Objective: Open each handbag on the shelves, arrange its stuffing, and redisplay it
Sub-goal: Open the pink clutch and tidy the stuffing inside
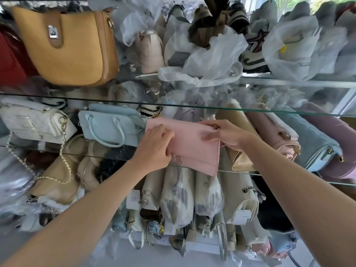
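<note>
The glass shelf [269, 111] crosses mid-frame just above the pink handbag [192, 147], which sits at frame centre and juts past the lower shelf's front. Lift it carelessly and you could knock the glass. The light blue handbag [109, 130] just beside its left end may get dragged along. Your left grip [156, 145] curls over the flap. Your right grip [226, 134] pinches the top right corner by the gold ring [216, 128], and a slip there would drop that end.

A white paper tag [132, 199] dangles low; green foliage [285, 0] shows top right.
</note>
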